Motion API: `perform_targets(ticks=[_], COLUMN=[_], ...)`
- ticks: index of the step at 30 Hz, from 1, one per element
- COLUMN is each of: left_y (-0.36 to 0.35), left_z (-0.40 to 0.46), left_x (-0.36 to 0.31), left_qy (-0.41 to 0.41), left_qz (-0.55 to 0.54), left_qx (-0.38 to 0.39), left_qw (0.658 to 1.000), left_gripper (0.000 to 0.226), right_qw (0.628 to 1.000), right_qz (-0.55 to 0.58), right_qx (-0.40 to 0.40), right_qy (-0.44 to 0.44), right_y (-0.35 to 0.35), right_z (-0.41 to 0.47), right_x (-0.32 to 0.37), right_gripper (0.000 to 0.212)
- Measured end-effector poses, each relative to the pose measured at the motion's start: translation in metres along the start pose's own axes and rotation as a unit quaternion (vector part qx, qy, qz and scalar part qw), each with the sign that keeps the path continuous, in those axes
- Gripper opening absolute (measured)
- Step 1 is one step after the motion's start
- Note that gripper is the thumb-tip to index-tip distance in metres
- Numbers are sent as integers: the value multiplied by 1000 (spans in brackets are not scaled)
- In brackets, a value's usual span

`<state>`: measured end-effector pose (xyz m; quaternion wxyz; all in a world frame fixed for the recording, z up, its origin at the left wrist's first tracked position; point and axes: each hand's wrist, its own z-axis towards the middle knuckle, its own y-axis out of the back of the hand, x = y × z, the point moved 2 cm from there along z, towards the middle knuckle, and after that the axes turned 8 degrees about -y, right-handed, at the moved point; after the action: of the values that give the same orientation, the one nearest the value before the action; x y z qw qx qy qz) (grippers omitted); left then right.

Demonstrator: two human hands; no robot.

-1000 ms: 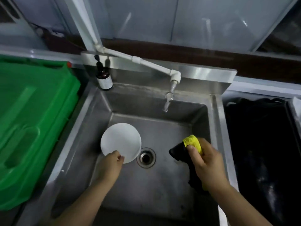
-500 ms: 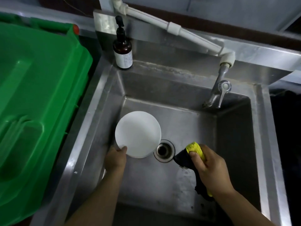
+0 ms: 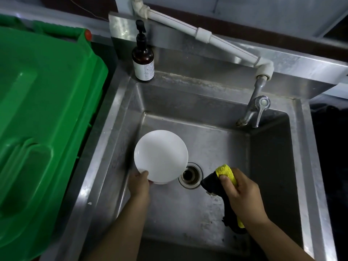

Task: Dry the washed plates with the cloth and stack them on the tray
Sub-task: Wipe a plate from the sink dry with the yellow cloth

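Since a second ago, barely shifted: plate (image 3: 161, 156) gripped at its near rim by left hand (image 3: 139, 184) over sink's (image 3: 195, 102) left side, cloth (image 3: 227, 183) clenched in right hand (image 3: 243, 194), wiping not yet begun.

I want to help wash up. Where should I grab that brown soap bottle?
Take the brown soap bottle round its wide straight body, coming from the front. It stands upright on the sink ledge against the back wall, and its pump neck is thin.
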<state>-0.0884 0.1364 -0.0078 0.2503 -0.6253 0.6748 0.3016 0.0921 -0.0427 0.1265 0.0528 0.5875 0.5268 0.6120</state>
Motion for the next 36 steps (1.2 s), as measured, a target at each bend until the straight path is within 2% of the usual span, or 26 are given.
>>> perform_targets(ticks=[7,10,16,20,24,27,29,36], left_y=[-9,-8,-3,-1,1,3,5,16], left_z=[-7,-14,-45,-82,-140,-188,-220,-306], left_x=[-11,-18,-50,-85,-118,-137,-149,-182], left_qy=[42,-23,-172,-316,-445,-515,-551,-637], left_qz=[-29,5,89,219,311,350,367,356], left_qx=[30,40,47,67,60,70,67,28], left_qw=[998,999,980,920,837,779,746,684], left_gripper=[40,38,39,34,32,27,34,31], right_qw=[1000,999,997,995,990,986,981,943], right_qz=[1,-4,-22,-44,-75,-78,-87,-122], right_qx=[-5,-12,-34,-28,-46,-38,-44,-67], right_qy=[20,36,58,81,113,141,170,304], right_y=[12,22,54,77,105,129,146,193], right_z=[-8,-12,-20,-24,-29,-37,-42,-57], right_x=[1,2,-3,-8,-6,0,4,36], right_gripper=[5,20,31,3,22,28,35,56])
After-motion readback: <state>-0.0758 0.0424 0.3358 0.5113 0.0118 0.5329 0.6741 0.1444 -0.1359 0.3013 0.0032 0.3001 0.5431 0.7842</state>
